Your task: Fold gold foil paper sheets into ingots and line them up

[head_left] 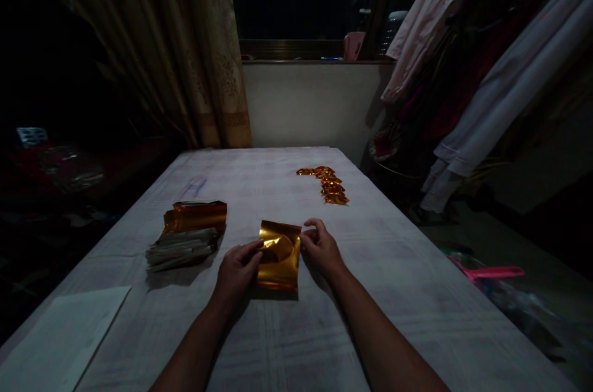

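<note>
A shiny gold foil sheet [279,256] lies on the cloth-covered table [296,330] in front of me, its upper part curled over. My left hand [237,270] pinches the sheet's left edge near the fold. At the sheet's upper right corner, my right hand [320,247] grips the foil with bent fingers. A stack of gold foil sheets [189,233] sits to the left of my left hand. Several small folded gold pieces [327,184] lie in a row farther back on the right.
A white paper sheet [65,336] lies at the table's near left corner. A curtain [176,46] hangs at the back left, a window ledge [315,61] beyond. Clothes [486,71] hang on the right; a pink tool [491,272] lies on the floor.
</note>
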Demonstrator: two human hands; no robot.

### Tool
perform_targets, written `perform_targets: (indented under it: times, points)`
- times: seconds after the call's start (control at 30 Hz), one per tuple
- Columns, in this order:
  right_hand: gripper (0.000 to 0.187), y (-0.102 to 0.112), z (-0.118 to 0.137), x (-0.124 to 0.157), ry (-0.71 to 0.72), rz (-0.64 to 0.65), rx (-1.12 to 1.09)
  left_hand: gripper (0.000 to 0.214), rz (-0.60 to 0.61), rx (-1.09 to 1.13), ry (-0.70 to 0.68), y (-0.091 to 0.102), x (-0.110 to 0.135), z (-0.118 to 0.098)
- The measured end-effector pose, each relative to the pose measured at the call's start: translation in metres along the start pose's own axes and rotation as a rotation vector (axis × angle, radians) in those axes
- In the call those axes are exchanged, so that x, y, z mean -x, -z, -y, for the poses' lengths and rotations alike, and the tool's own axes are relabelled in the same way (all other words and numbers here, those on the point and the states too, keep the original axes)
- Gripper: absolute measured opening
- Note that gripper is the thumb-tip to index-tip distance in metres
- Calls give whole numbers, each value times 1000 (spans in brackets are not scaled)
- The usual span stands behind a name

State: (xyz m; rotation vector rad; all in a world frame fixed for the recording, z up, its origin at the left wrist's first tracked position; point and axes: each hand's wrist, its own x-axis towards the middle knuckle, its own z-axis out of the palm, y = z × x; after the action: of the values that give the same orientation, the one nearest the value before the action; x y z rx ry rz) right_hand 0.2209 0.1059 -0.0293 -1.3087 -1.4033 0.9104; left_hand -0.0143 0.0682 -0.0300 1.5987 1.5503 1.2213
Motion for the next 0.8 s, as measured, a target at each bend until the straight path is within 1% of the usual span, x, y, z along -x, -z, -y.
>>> perform_targets:
  times: [0.1, 0.17, 0.23, 0.33, 0.4, 0.53, 0.67, 0.73, 0.8]
  points:
    - [22, -4, 2, 3, 29, 94, -55, 37, -65, 36, 54, 0, 1, 1]
    - [21, -6, 2, 5, 44, 163, -97, 38, -99, 55, 74, 0, 0, 1]
    - [23, -9, 1, 6, 47, 225, -140, 37, -122, 73, 82, 1, -1, 0]
    - [34, -12, -1, 6, 39, 280, -194, 37, -131, 93, 81, 1, -2, -1]
    - [39, -13, -3, 5, 35, 288, -221, 38, -128, 91, 73, 1, -2, -1]
    - [40, -13, -8, 3, 33, 272, -246, 37, -108, 62, 38, 0, 0, -2]
    - [41, -13, -10, 2, 56, 239, -226, 35, -106, -9, -39, 3, 1, -5]
    - [38, -12, -8, 2, 84, 207, -198, 31, -114, -66, -104, 8, 0, -8]
    - [29, -10, -5, 3, 124, 166, -162, 25, -120, -124, -180, 13, 1, -13]
